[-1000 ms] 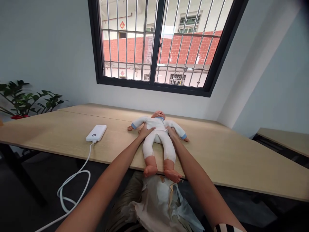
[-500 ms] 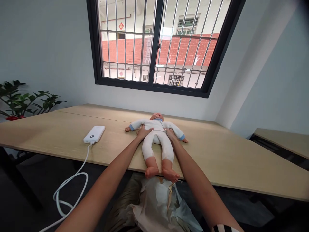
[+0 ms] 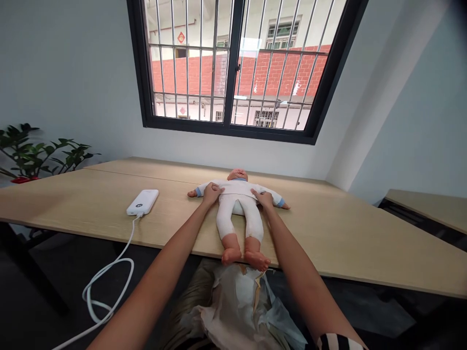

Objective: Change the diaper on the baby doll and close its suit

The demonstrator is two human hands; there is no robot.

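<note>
A baby doll [image 3: 239,209] in a white suit with blue cuffs lies on its back on the wooden table [image 3: 346,238], head toward the window and bare feet at the near edge. My left hand [image 3: 211,193] rests on the doll's sleeve on the left side, fingers laid over it. My right hand [image 3: 264,198] rests on the other sleeve in the same way. Both of the doll's arms are stretched out sideways under my hands.
A white power bank [image 3: 143,201] lies on the table to the left, its white cable [image 3: 105,277] looping down off the edge. A potted plant [image 3: 32,153] stands far left. Crumpled white and pale-blue cloth [image 3: 241,311] lies in my lap. A barred window [image 3: 237,63] is behind.
Both hands slid outward from the doll's waist onto its sleeves, and the doll's arms now lie spread flatter. The view shifted slightly.
</note>
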